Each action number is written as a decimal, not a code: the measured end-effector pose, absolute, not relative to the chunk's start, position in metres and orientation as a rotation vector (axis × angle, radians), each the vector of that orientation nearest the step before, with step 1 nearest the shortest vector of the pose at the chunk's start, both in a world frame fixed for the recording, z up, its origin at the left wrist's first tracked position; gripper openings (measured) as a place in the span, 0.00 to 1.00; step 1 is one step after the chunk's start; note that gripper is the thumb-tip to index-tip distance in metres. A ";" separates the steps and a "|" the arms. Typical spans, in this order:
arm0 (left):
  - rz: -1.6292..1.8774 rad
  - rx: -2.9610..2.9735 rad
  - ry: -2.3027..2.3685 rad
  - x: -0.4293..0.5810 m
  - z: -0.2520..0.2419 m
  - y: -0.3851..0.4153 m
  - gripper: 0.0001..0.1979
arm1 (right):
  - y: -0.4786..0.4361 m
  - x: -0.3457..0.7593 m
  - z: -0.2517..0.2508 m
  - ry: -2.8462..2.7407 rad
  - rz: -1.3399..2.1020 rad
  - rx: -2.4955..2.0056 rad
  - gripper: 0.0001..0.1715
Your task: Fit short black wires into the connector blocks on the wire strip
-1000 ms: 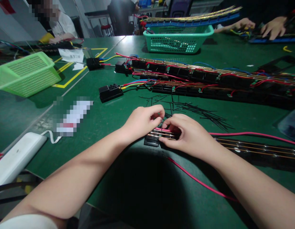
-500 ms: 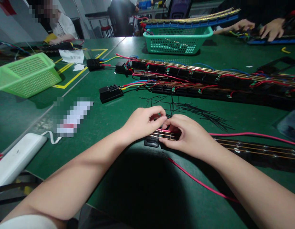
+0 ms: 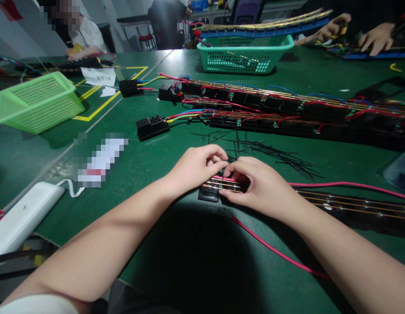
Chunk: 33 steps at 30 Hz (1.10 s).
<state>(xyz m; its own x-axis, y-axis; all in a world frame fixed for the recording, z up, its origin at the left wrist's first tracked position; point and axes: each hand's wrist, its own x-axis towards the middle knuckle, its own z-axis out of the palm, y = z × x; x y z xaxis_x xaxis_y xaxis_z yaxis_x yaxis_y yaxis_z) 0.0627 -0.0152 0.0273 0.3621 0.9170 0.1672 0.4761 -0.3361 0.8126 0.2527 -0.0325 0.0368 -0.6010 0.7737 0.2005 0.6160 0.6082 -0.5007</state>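
Observation:
A long black socket strip with copper rails lies on the green table, running right from its near end. Both hands meet over that end. My left hand is curled, fingertips pinched at the strip's end against a pink wire. My right hand is closed over the strip and the pink wire, thumb and fingers pinching close to the left fingertips. What the fingertips pinch is too small to name. A second stretch of pink wire trails toward me under my right forearm.
Loose black cable ties lie just beyond my hands. Behind them are several wired black strips and a black plug block. A green basket stands at the left, a teal basket at the back. Other people's hands work at the far right.
My hands stay on the strip's end; the fingertips have shifted slightly and drawn closer together. A co-worker's hand at the far right has lifted.

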 end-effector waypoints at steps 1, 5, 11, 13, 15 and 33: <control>0.844 1.938 1.203 0.062 0.027 -0.015 0.06 | -0.032 0.253 0.037 -2.437 0.543 -1.114 0.12; 0.857 1.910 1.220 0.062 0.027 -0.013 0.05 | -0.032 0.253 0.036 -2.431 0.546 -1.117 0.12; 0.886 1.954 1.257 0.062 0.027 -0.014 0.06 | -0.033 0.253 0.037 -2.424 0.548 -1.112 0.12; 0.892 1.974 1.258 0.062 0.026 -0.014 0.07 | -0.033 0.252 0.037 -2.426 0.551 -1.116 0.11; 0.897 1.989 1.255 0.061 0.026 -0.014 0.07 | -0.033 0.252 0.037 -2.431 0.554 -1.119 0.11; 0.826 2.105 1.266 0.063 0.030 -0.017 0.09 | -0.032 0.252 0.037 -2.444 0.530 -1.116 0.12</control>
<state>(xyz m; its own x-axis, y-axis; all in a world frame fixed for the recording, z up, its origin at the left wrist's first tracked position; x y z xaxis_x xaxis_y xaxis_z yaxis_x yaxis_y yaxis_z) 0.0628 -0.0169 0.0304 0.3693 0.9018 0.2244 0.5686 -0.4103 0.7130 0.2519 -0.0318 0.0372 -0.6010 0.7742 0.1985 0.6226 0.6092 -0.4911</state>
